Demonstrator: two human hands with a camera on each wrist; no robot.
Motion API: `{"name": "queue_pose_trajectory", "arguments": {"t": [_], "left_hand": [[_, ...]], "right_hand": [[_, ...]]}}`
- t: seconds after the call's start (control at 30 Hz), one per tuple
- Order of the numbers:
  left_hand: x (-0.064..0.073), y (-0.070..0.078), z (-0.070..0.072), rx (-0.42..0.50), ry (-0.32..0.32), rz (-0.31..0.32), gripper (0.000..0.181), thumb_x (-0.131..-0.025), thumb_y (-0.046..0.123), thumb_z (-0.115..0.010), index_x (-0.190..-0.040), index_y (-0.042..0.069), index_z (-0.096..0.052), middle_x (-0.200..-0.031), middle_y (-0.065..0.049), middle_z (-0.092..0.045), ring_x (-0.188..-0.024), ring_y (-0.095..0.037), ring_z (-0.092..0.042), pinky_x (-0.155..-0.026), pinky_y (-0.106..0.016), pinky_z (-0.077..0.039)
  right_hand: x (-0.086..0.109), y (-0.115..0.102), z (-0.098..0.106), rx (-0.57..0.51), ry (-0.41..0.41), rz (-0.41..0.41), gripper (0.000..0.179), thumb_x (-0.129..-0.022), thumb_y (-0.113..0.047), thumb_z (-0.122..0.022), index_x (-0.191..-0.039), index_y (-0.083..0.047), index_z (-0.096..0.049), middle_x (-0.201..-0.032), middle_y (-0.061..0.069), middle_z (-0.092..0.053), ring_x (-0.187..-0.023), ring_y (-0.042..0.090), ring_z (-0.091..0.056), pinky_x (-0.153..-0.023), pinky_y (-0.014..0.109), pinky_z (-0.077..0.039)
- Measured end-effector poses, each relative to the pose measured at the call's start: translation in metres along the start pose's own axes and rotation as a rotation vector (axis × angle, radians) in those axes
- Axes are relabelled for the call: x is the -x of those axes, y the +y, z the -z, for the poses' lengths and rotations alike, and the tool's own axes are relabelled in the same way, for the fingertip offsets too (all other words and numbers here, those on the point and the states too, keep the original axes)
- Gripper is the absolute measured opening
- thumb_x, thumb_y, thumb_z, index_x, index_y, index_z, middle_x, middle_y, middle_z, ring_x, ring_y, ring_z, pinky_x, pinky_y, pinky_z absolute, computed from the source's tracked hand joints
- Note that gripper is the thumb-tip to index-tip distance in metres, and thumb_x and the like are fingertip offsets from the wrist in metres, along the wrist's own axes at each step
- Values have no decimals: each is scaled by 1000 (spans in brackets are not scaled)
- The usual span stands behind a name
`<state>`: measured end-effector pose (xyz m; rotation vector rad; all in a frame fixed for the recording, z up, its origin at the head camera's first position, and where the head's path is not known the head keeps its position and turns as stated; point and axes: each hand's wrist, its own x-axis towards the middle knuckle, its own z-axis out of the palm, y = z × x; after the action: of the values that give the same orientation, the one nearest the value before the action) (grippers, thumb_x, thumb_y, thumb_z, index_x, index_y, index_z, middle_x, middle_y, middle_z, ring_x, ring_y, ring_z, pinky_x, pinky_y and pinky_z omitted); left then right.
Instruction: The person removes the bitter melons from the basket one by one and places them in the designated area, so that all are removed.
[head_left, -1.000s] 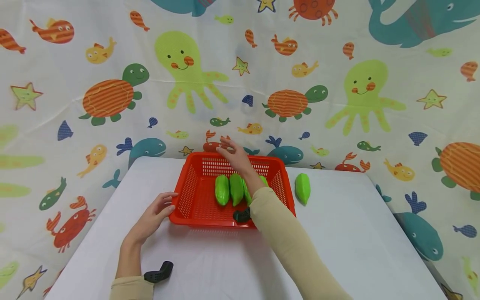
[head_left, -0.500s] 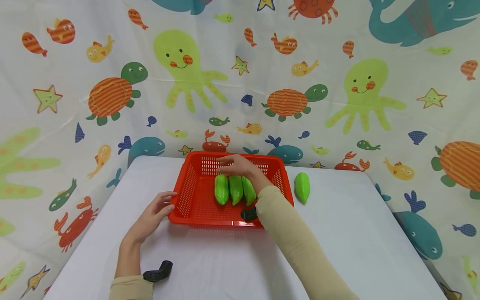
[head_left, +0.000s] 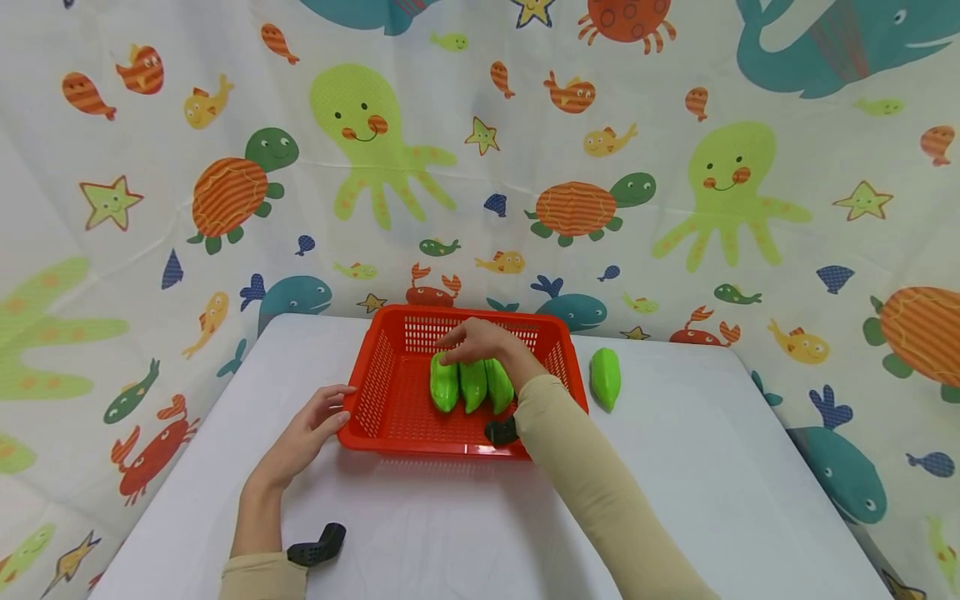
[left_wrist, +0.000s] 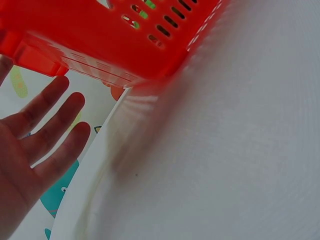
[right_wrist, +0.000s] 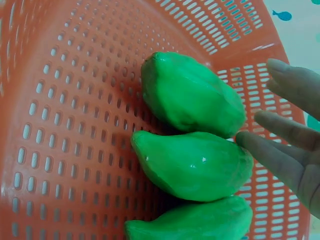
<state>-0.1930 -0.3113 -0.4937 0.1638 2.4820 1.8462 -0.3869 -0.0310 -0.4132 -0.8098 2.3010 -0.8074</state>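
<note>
A red basket [head_left: 362, 375] with slotted walls holds glossy green mangoes lying side by side. Three show there: a left mango [head_left: 444, 389], a middle mango [head_left: 472, 392] and a right mango [head_left: 500, 387]. My right hand [head_left: 486, 340] reaches over their far ends, fingers loosely bent and holding nothing. In the right wrist view, one fingertip is right at the end of the middle mango [right_wrist: 197, 167], the other fingers spread apart. My left hand [head_left: 303, 433] is at the basket's left side, fingers extended by the rim, as the left wrist view also shows.
One more green mango [head_left: 604, 377] lies on the white table [head_left: 697, 467] just right of the basket. A sea-animal patterned cloth [head_left: 480, 167] hangs close behind the table. My right sleeve [head_left: 600, 492] covers part of the basket's near right side.
My right hand has come down and nearer from above the basket's far rim to over the mangoes, its fingers now pointing left. The left hand and the basket stay in place.
</note>
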Motion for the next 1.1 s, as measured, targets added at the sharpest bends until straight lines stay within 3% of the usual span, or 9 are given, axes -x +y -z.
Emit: {"name": "queue_pose_trajectory", "arguments": {"t": [0.4, 0.57, 0.8, 1.1], "left_hand": [[2, 1, -2, 1, 3, 7, 49, -100, 31, -54, -144, 16, -39, -143, -16, -42, -129, -37, -44, -96, -44, -49], [3, 1, -4, 1, 8, 19, 50, -100, 33, -55, -144, 17, -39, -144, -16, -42, -129, -37, -43, -98, -53, -47], [4, 2, -3, -8, 10, 28, 51, -99, 35, -55, -145, 19, -38, -145, -15, -41, -130, -37, -42, -98, -55, -46], [6, 3, -4, -5, 19, 26, 51, -99, 35, -56, -145, 19, -38, -144, -15, -41, -130, -37, -43, -98, -56, -46]], "right_hand": [[0, -4, -3, 101, -37, -12, 36, -90, -27, -72, -125, -17, -69, -123, 2, -66, -99, 13, -66, -86, 27, -53], [-1, -5, -3, 137, -52, -5, 37, -90, -26, -72, -125, -17, -68, -125, 4, -65, -105, 14, -64, -85, 25, -53], [-4, -9, -6, 264, -84, 7, 38, -91, -30, -69, -128, -19, -67, -127, 0, -64, -112, 15, -58, -95, 29, -47], [-12, -11, -11, 317, -133, 16, 39, -91, -28, -70, -129, -17, -66, -130, 2, -62, -116, 16, -55, -98, 28, -45]]}}
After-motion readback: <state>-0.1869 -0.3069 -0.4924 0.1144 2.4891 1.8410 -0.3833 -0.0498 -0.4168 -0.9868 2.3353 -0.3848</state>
